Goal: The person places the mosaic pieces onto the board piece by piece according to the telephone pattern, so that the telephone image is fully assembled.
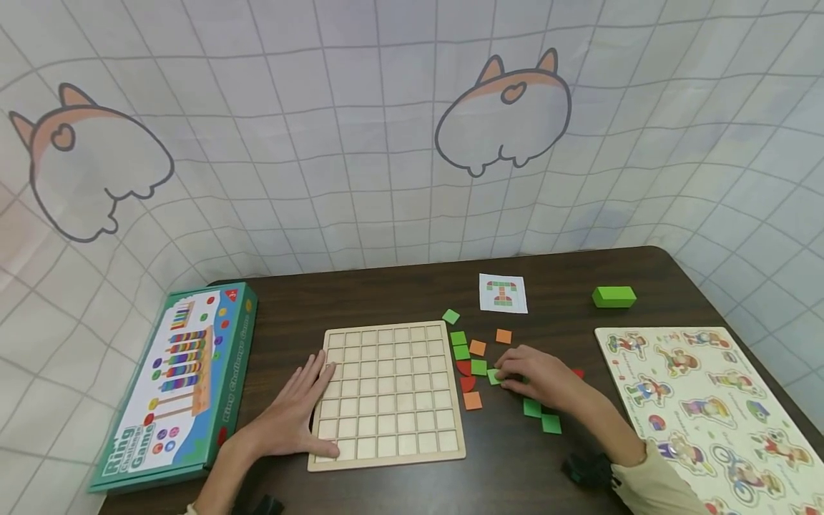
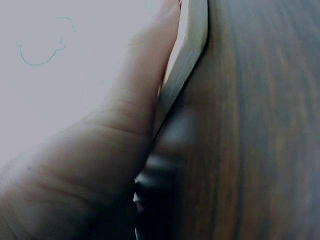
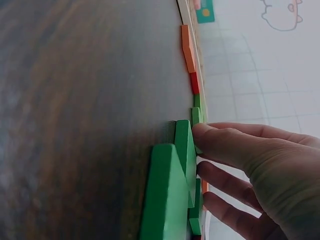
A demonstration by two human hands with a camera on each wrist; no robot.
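My left hand (image 1: pixel 292 411) rests along the left edge of a wooden grid board (image 1: pixel 388 405), fingers straight and thumb over its lower left corner. In the left wrist view the thumb (image 2: pixel 125 105) lies against the board's side (image 2: pixel 182 67). To the right of the board, my right hand (image 1: pixel 541 376) pinches a green square tile (image 1: pixel 493 377) between thumb and finger, low over the table. The right wrist view shows the thumb (image 3: pixel 225 142) against that tile, with other green tiles (image 3: pixel 164 195) closer to the camera. Its lower face is hidden.
Green (image 1: pixel 458 338), orange (image 1: pixel 473 400) and red (image 1: pixel 468 384) tiles lie right of the board. Behind them is a pattern card (image 1: pixel 503 306). A green block (image 1: pixel 614 297) sits at the back right, above a picture puzzle board (image 1: pixel 692 357). A game box (image 1: pixel 174 379) stands left.
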